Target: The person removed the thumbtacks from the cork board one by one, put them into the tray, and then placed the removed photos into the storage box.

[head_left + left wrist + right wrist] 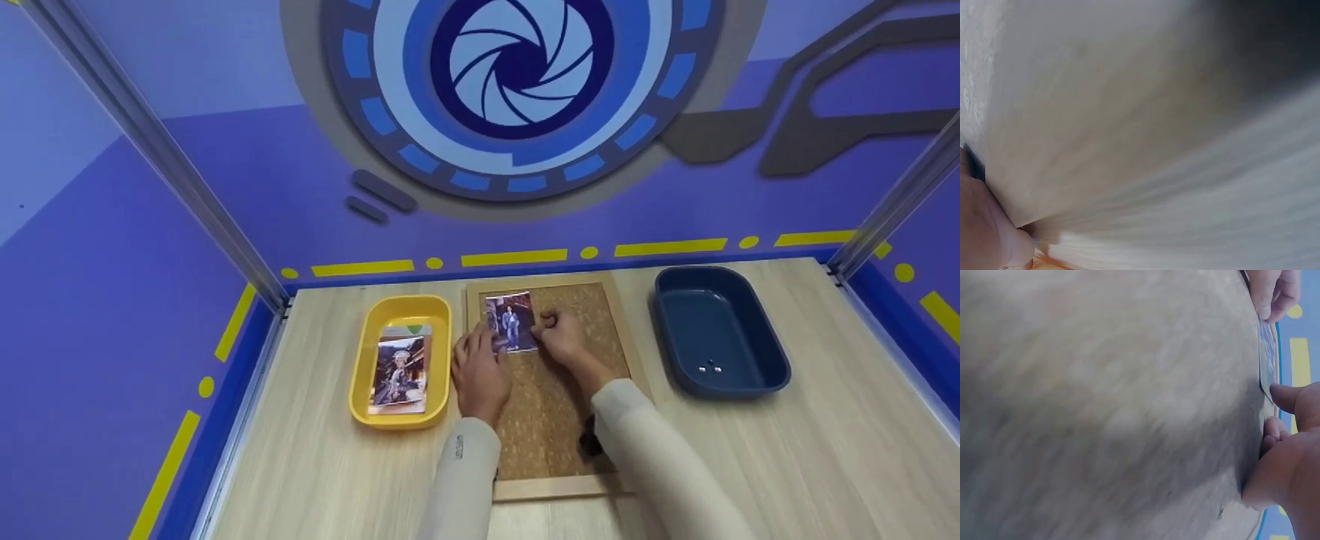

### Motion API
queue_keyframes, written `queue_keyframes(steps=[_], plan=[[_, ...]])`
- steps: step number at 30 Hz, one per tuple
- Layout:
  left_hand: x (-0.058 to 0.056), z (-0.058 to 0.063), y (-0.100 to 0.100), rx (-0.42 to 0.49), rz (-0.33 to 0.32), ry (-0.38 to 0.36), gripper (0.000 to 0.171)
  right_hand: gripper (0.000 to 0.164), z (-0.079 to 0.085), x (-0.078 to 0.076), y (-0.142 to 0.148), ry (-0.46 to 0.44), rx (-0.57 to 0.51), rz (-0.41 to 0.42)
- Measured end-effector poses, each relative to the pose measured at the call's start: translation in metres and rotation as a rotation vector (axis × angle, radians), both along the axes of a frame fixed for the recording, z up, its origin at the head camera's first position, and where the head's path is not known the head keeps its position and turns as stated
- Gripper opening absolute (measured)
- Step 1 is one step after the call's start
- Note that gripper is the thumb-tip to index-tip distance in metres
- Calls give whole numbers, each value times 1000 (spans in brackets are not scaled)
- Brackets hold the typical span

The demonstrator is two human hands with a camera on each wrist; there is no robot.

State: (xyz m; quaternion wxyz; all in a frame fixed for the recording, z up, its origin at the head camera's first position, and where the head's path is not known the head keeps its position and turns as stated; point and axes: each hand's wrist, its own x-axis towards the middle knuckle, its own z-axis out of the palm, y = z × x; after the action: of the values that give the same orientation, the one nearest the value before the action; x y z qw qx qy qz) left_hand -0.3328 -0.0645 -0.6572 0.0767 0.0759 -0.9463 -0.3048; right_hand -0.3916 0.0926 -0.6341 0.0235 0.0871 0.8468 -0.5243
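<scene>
A printed photo of a standing figure lies over the upper left of a wood-framed cork board. My left hand has its fingers at the photo's lower left edge. On the opposite side my right hand pinches the right edge, with its other fingers curled in. Seen from the right wrist, the photo stretches between the left hand and the right thumb, close over the cork. In the left wrist view only part of the left hand shows; the photo is hidden there.
Left of the board stands a yellow tray holding more photos. A dark blue tray to the right contains a few small shiny round pieces. Behind the wooden table rises a printed blue-purple wall.
</scene>
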Motion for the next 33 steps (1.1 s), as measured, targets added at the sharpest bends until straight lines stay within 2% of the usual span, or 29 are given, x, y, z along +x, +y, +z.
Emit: queue_keyframes(steps=[3,5,10,16,19,24,26,29,33], plan=[[1,-1,0,-8,1,7,55,30,2,-3,-4,-66,-35,-23],[1,-1,1,-11,-5,24,56,27,4,-4,-5,-79,-8,-49],[1,-2,5,-7,-7,42,55,21,5,-6,-6,-57,108,-83],[0,-1,4,-17,-10,21,56,14,5,-6,-7,-71,99,-74],[1,0,1,-18,-7,6,52,12,3,-5,-8,-68,49,-46],[3,1,-2,-16,-2,-28,50,4,-3,-5,-8,-14,-142,-3],[3,2,-2,-13,1,-35,50,5,-5,-4,-8,12,-164,8],[2,3,-2,-2,4,-31,50,6,-4,-4,-9,27,-118,31],[2,5,-2,-1,-14,-8,49,11,-1,-4,-9,4,-7,38]])
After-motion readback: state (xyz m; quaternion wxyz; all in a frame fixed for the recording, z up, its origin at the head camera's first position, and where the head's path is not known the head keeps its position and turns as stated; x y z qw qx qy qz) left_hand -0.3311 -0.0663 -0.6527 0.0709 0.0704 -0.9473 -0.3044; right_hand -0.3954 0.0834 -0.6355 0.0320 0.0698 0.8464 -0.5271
